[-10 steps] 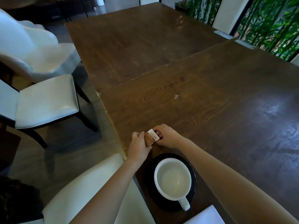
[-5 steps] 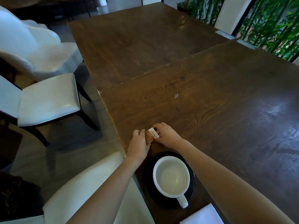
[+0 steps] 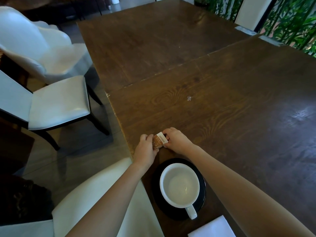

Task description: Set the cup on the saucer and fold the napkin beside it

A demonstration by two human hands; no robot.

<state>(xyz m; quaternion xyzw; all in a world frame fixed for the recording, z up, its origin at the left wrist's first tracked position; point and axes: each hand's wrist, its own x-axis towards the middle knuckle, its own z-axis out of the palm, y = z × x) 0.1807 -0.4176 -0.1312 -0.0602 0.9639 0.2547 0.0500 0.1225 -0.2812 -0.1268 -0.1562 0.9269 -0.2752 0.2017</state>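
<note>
Pinching a small brown packet (image 3: 159, 140) between left hand (image 3: 145, 149) and right hand (image 3: 177, 140), near the table (image 3: 222, 100) edge, white cup (image 3: 179, 185) on black saucer (image 3: 202, 178) just behind, bare wood ahead.

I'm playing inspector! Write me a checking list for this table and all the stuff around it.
Surface: dark brown wooden table, two tops butted together.
Job's things: white ceramic cup stands upright and empty on the black round saucer; white napkin lies beside them, partly out of frame.
Clutter: small brown-and-white packet; tiny pale speck on the wood.
Grippers: left hand and right hand both pinch the packet, beyond the cup.
Cables: nothing seen.
Surroundings: white cushioned chairs; green leafy plants.
</note>
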